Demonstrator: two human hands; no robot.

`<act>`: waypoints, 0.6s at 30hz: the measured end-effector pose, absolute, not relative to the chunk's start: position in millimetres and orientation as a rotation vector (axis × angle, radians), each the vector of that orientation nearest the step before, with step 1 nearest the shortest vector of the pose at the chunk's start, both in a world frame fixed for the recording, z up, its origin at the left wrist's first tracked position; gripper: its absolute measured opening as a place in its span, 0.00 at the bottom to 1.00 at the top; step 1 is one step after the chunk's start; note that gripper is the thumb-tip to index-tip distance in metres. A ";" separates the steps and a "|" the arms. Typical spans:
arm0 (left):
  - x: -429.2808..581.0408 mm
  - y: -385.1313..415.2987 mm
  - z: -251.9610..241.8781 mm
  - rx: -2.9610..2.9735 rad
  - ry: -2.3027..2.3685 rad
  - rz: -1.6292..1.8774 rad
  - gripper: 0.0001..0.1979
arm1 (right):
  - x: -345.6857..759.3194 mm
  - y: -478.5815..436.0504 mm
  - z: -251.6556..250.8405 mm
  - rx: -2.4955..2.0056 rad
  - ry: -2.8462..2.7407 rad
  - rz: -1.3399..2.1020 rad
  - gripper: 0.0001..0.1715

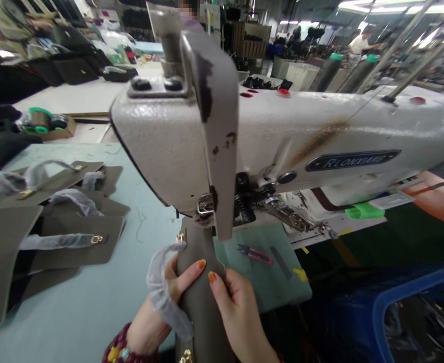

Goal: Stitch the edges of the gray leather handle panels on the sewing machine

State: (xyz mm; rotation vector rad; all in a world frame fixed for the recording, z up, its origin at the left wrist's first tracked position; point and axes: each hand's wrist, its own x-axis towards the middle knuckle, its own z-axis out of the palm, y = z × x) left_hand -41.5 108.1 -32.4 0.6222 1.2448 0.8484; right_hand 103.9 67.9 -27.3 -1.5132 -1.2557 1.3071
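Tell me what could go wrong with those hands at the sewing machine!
Fingers might get pinched: the left hand and right hand hold the grey panel near the sewing machine.

The wrapped handle loops across the left hand, so it could snag.

The pink-handled snips lie near the right hand and might poke it.
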 end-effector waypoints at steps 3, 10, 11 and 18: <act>-42.0 114.3 -32.2 0.588 1.227 0.869 0.16 | 103.4 75.7 -28.5 -1.502 -1.262 1.307 0.23; -45.0 129.8 -25.0 0.668 1.247 0.908 0.21 | 99.9 95.8 -28.7 -1.503 -1.249 1.293 0.23; -45.1 131.6 -23.5 0.685 1.258 0.926 0.21 | 99.4 98.5 -28.2 -1.499 -1.247 1.298 0.23; -47.0 146.3 -17.2 0.707 1.225 0.928 0.21 | 95.5 115.8 -23.2 -1.489 -1.217 1.295 0.23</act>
